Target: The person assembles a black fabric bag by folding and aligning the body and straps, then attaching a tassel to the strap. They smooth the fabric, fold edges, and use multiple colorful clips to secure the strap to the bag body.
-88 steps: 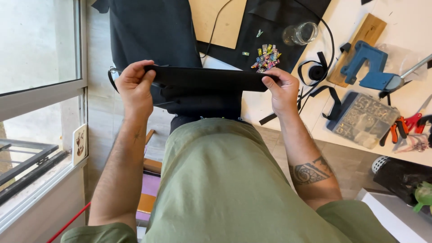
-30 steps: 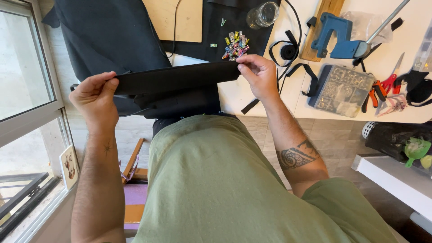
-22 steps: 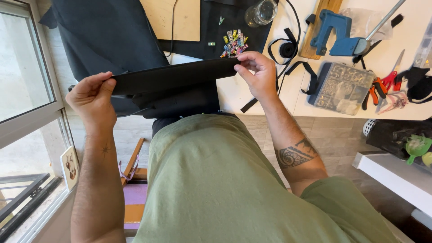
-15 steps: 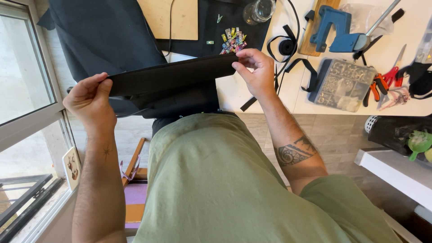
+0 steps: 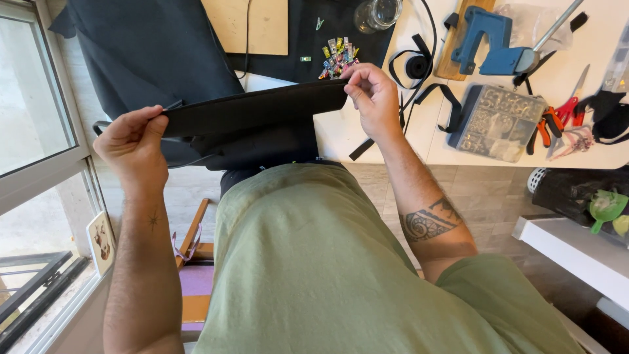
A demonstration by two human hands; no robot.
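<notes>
I hold a folded strip of black fabric (image 5: 252,113) stretched between both hands, above my lap and in front of the white table (image 5: 341,131). My left hand (image 5: 134,147) pinches its left end, thumb on top. My right hand (image 5: 373,95) pinches the right end between fingertips and thumb. More of the black fabric (image 5: 151,52) hangs from the table edge toward the window. Just beyond the strip lies a small heap of coloured sewing clips (image 5: 337,56).
On the table lie a wooden board (image 5: 249,26), a glass jar (image 5: 377,13), a roll of black webbing (image 5: 416,65), a blue hand press (image 5: 488,42), a clear box of metal parts (image 5: 501,121) and red-handled pliers (image 5: 557,121). A window (image 5: 33,105) is at left.
The view shifted slightly. My hands keep hold of the strip's ends; over the last seconds they spread farther apart and the strip tilted, its right end now higher.
</notes>
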